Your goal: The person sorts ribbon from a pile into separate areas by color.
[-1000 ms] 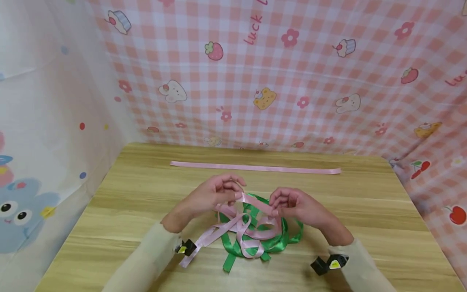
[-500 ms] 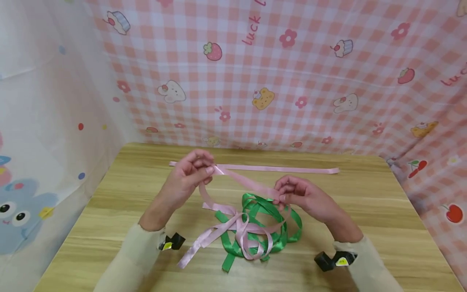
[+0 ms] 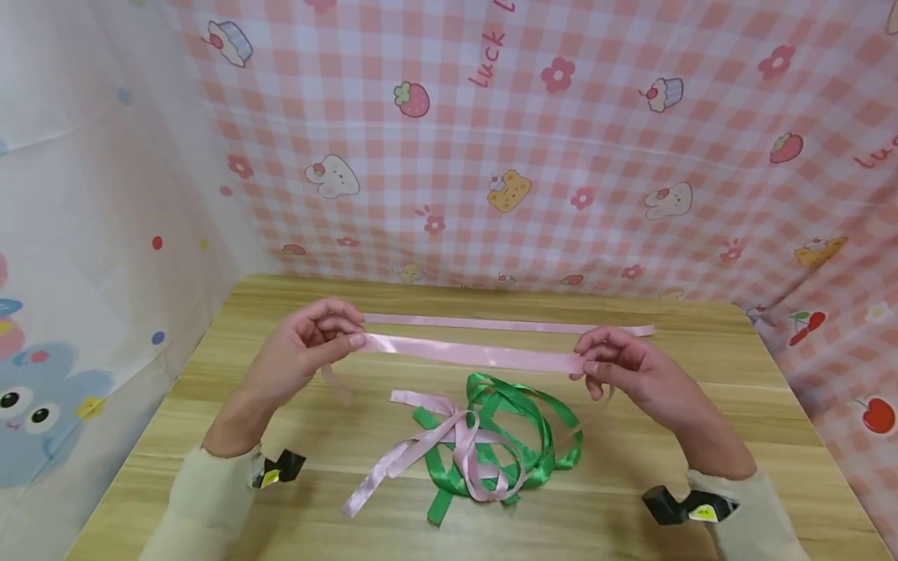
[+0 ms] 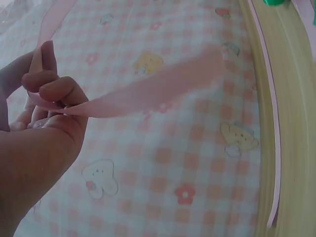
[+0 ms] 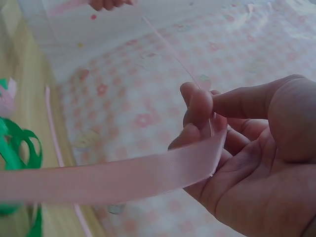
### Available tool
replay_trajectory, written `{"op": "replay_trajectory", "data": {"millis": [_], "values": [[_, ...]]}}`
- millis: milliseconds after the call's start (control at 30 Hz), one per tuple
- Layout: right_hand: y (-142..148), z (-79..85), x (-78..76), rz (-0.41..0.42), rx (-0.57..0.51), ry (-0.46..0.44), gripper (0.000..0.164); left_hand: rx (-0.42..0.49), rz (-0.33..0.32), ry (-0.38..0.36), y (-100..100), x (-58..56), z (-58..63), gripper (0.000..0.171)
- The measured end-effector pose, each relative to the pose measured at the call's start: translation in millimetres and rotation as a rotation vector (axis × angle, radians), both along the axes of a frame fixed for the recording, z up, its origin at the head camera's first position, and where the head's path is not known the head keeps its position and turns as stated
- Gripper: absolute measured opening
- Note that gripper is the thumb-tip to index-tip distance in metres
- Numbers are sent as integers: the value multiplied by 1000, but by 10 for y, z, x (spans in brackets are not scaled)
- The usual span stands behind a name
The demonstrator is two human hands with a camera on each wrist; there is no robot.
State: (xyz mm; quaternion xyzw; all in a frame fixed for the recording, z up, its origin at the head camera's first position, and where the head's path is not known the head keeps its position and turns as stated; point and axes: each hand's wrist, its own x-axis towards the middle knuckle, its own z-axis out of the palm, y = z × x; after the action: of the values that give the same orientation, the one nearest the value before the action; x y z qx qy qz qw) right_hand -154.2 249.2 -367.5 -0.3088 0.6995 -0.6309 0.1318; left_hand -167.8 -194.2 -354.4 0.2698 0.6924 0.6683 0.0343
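A pink satin ribbon [image 3: 470, 354] is stretched nearly level between my two hands, above the table. My left hand [image 3: 309, 343] pinches one end of the span between thumb and fingers, and a short tail dangles below it. On the other side my right hand [image 3: 624, 370] pinches the ribbon, with its free end trailing from the palm in the right wrist view. Below the span lies a loose heap of green ribbon [image 3: 508, 389] tangled with more pink ribbon [image 3: 414, 448].
Another pink ribbon [image 3: 491, 323] lies straight along the back of the wooden table [image 3: 210, 374], behind the held one. A checked cloth [image 3: 449, 156] hangs upright beyond the back edge. White printed fabric [image 3: 91, 195] hangs on the left.
My hands have moved apart, left hand leftward and right hand rightward, lifting the pink ribbon off the heap and drawing it out taut between them.
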Motion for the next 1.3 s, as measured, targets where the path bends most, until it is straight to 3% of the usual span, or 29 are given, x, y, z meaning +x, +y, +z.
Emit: {"op": "replay_trajectory", "data": {"millis": [233, 367, 500, 733, 1000, 1300], "values": [[231, 114, 70, -116, 39, -16, 18, -98, -2, -2, -131, 13, 7, 23], [371, 112, 88, -141, 41, -13, 18, -122, -37, -21, -209, 11, -7, 23], [505, 76, 111, -126, 23, -22, 19, -146, -68, -25, -300, 1, -18, 27], [695, -18, 174, -92, 72, -18, 25, -252, 17, -53, -406, -26, -67, 25], [947, -149, 173, 129, 42, -29, 41, -199, -78, -67, -583, -101, -201, 28], [1229, -325, 111, 37, 29, -87, 38, -356, 25, -147, -755, -138, -371, 28]]}}
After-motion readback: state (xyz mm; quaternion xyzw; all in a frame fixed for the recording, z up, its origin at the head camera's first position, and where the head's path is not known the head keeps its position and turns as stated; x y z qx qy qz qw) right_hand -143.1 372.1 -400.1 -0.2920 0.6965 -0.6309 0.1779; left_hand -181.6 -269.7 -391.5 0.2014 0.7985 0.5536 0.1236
